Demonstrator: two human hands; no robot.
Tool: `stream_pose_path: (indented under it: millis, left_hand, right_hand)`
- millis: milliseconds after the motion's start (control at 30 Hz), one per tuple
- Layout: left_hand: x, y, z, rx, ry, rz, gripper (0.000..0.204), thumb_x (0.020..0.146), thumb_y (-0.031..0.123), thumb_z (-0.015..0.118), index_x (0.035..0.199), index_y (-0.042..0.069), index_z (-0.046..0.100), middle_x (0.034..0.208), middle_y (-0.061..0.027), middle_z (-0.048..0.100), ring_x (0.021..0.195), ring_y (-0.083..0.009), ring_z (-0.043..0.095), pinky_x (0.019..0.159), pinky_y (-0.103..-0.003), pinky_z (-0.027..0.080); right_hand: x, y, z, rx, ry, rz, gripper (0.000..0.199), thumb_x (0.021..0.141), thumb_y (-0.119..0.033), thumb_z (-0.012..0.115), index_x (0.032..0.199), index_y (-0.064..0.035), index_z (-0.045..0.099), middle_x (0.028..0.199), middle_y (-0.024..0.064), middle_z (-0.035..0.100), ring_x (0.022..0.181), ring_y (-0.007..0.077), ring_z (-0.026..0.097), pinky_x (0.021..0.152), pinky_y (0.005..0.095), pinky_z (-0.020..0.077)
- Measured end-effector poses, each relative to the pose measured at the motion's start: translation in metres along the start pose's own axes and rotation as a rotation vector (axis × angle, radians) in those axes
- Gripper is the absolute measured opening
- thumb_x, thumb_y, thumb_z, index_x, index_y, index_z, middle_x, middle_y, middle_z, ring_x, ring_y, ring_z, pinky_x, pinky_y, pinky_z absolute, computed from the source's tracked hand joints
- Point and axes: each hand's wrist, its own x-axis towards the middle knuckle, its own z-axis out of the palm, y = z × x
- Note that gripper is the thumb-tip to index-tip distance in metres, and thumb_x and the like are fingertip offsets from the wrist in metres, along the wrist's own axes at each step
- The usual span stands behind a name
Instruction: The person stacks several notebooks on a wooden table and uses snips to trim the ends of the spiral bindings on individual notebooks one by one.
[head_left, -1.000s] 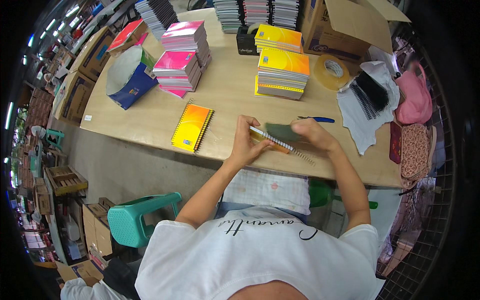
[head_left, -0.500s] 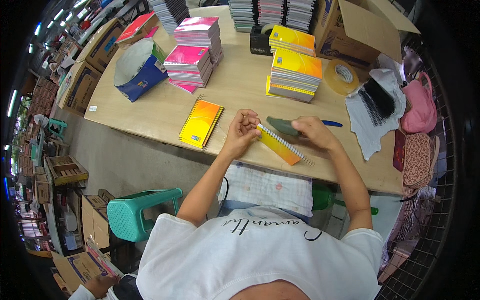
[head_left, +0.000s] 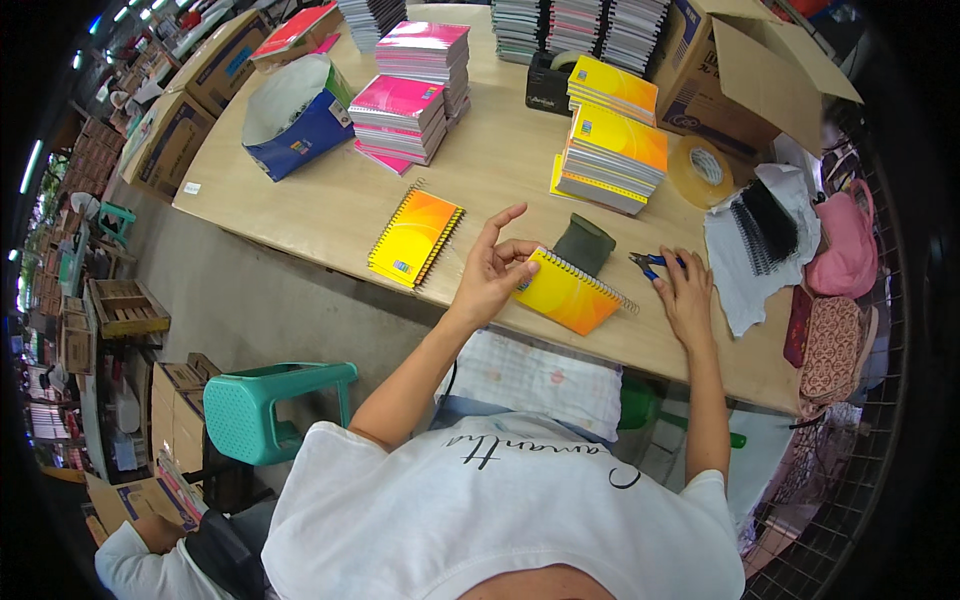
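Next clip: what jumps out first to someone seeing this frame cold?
The person's left hand holds a yellow-orange spiral-bound notebook at the near edge of the pale wooden table, while the right hand reaches blue-handled pliers beside it. A second orange notebook lies flat to the left, and stacks of pink notebooks and yellow notebooks stand further back.

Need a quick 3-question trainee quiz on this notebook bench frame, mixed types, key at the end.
1. True or false: the left hand holds the yellow spiral notebook.
2. The right hand rests at: A) tape roll B) blue-handled pliers C) cardboard box
3. What lies alone on the table left of the left hand?
Key: 1 true; 2 B; 3 another yellow-orange spiral notebook.
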Motion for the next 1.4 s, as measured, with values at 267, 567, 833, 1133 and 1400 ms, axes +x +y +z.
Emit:
stream_pose_path:
  millis: [267,567,833,1133,1400]
  left_hand:
    - [-0.002,0.012,0.025,0.014,-0.105,0.035,0.078,0.088,-0.002,0.058,0.15,0.013,0.015,0.113,-0.0175,0.065,0.106,-0.018,0.061,0.093,-0.031,0.046]
    - [-0.009,0.022,0.036,0.091,-0.05,-0.016,0.08,0.086,-0.005,0.059,0.15,0.011,0.014,0.1,-0.0124,0.065,0.094,-0.013,0.06,0.086,-0.027,0.048]
    - [-0.01,0.013,0.042,0.12,-0.078,0.066,0.084,0.084,-0.005,0.062,0.15,0.01,0.013,0.106,-0.0142,0.063,0.1,-0.0128,0.058,0.088,-0.028,0.048]
    - [-0.013,0.02,0.045,0.036,-0.087,-0.013,0.087,0.083,-0.006,0.063,0.151,0.011,0.012,0.106,-0.0181,0.066,0.1,-0.0172,0.064,0.088,-0.03,0.05]
    - [-0.01,0.023,0.038,0.088,-0.054,-0.033,0.086,0.082,-0.006,0.064,0.15,0.011,0.015,0.097,-0.014,0.067,0.092,-0.0139,0.064,0.078,-0.024,0.051]
  right_hand:
    - [0.006,-0.006,-0.01,0.057,-0.008,-0.033,0.044,0.08,-0.03,0.069,0.118,-0.0087,0.059,0.104,0.0141,0.055,0.099,0.0323,0.053,0.087,0.0443,0.0423]
    - [0.038,-0.073,-0.091,0.55,0.147,-0.202,0.042,0.069,-0.013,0.078,0.107,-0.0032,0.06,0.091,0.0117,0.062,0.092,0.0268,0.06,0.075,0.0353,0.0498]
    - [0.03,-0.121,-0.059,1.175,-0.129,0.047,0.036,0.078,-0.01,0.074,0.108,-0.0004,0.056,0.094,0.0047,0.061,0.087,0.0127,0.059,0.082,0.0259,0.0474]
    - [0.031,-0.122,-0.072,1.213,-0.208,0.071,0.035,0.083,-0.001,0.067,0.114,-0.0002,0.052,0.086,0.003,0.063,0.081,0.0102,0.059,0.077,0.0249,0.048]
    - [0.037,-0.119,-0.09,0.967,-0.057,-0.004,0.035,0.074,-0.008,0.076,0.105,-0.004,0.061,0.086,0.0057,0.063,0.083,0.0175,0.062,0.079,0.0305,0.0483]
